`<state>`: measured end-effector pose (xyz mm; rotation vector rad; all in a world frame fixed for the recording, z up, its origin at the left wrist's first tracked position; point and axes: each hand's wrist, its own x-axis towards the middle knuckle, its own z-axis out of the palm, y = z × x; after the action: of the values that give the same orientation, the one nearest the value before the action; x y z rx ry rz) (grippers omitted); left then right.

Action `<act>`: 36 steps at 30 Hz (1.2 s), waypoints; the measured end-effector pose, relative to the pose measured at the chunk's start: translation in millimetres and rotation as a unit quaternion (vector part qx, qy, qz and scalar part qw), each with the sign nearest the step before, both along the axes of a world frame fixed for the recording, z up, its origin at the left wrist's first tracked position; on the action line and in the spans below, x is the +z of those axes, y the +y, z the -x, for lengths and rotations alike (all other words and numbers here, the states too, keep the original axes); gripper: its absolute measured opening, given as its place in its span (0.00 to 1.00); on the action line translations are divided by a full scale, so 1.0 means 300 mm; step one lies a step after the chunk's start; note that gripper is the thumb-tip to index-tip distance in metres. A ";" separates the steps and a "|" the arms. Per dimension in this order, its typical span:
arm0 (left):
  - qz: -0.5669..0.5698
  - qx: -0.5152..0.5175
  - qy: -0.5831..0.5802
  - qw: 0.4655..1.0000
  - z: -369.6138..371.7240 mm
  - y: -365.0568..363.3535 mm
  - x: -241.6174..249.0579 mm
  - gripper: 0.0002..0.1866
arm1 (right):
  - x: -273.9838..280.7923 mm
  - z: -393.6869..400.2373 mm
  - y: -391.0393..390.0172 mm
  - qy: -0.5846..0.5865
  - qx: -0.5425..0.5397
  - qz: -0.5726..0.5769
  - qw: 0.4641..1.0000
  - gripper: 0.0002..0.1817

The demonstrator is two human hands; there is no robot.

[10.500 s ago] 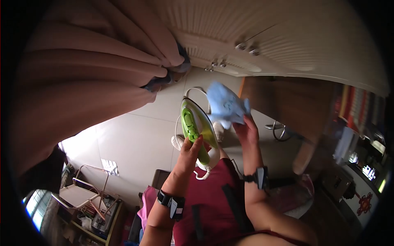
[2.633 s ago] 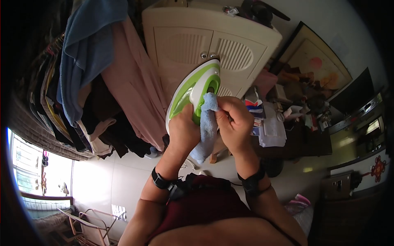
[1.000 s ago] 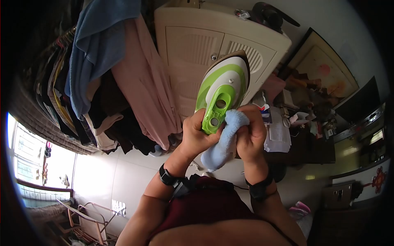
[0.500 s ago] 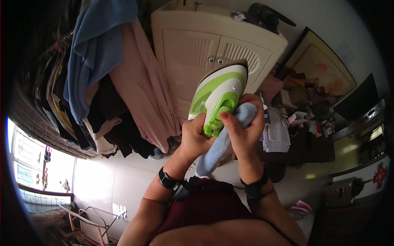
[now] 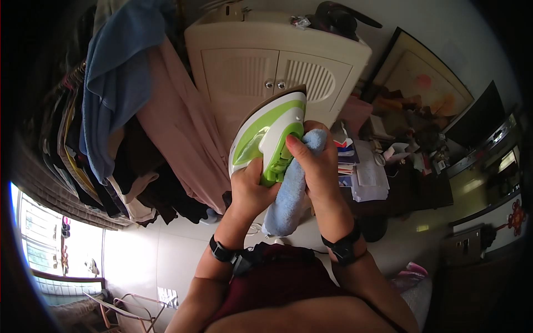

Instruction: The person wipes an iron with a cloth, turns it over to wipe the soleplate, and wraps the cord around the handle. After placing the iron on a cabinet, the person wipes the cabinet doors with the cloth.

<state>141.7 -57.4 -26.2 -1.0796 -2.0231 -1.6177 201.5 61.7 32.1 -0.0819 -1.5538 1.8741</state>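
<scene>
A green and white clothes iron (image 5: pixel 252 139) is held up in front of me, its dark-edged soleplate side turned to the upper left. My left hand (image 5: pixel 251 191) is closed around the iron near its rear and handle. A rolled light blue cloth (image 5: pixel 285 204) of fluffy fabric hangs down along the handle side. My right hand (image 5: pixel 321 171) is wrapped around the cloth, its thumb against the green handle area. The iron hides part of the left fingers, and the cloth covers some right fingers.
Garments (image 5: pixel 177 122) hang on a rack at the left. Ahead stands a cream cabinet (image 5: pixel 239 66) with a black object on top. Papers (image 5: pixel 371 172) cover a dark desk at the right. A metal-framed folding chair (image 5: pixel 133 305) stands at the lower left.
The iron, the cloth and both hands have shifted left in view, and the iron's tip sits slightly lower. The camera view has also turned a little. Both hands keep their grip.
</scene>
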 end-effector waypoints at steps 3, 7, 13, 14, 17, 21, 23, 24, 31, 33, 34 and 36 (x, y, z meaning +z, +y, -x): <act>-0.023 -0.007 -0.056 0.998 -0.019 0.000 0.007 0.14 | -0.027 -0.003 0.032 0.015 0.047 0.041 0.998 0.19; -0.044 -0.046 -0.108 0.992 -0.034 -0.007 0.025 0.13 | 0.005 -0.045 0.080 0.003 0.080 0.084 0.993 0.30; -0.042 -0.034 -0.069 0.996 -0.037 0.010 0.027 0.14 | 0.115 -0.051 0.139 0.144 -0.109 0.120 0.976 0.23; -0.040 -0.033 -0.063 0.997 -0.041 0.011 0.031 0.14 | 0.129 -0.050 0.147 0.167 -0.150 0.094 0.970 0.20; -0.031 -0.031 -0.053 0.998 -0.053 0.019 0.038 0.14 | 0.154 -0.022 0.148 0.206 -0.208 -0.057 0.954 0.14; 0.005 -0.039 -0.033 0.999 -0.063 0.021 0.042 0.14 | 0.167 0.068 0.164 0.224 -0.206 -0.355 0.884 0.12; 0.020 -0.054 -0.033 0.998 -0.081 0.001 0.064 0.13 | 0.128 0.102 0.189 0.211 -0.086 -0.350 0.909 0.12; 0.025 -0.060 -0.034 0.997 -0.089 -0.007 0.072 0.12 | 0.113 0.095 0.196 0.208 -0.070 -0.342 0.914 0.16; 0.021 -0.090 -0.073 0.993 -0.104 -0.012 0.061 0.13 | 0.013 0.052 0.152 0.166 -0.172 -0.334 0.912 0.25; 0.004 -0.102 -0.088 0.991 -0.107 -0.002 0.064 0.13 | -0.008 0.035 0.161 0.162 -0.208 -0.403 0.876 0.27; -0.014 -0.115 -0.115 0.986 -0.110 0.004 0.069 0.13 | -0.023 0.029 0.152 0.163 -0.218 -0.400 0.875 0.27; -0.050 -0.143 -0.173 0.973 -0.119 0.012 0.075 0.14 | -0.087 0.038 0.164 0.140 -0.230 -0.405 0.873 0.29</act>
<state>177.5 -53.8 -3.7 -1.1607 -2.0347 -2.1602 190.2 110.8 5.9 0.1787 -1.7870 0.7353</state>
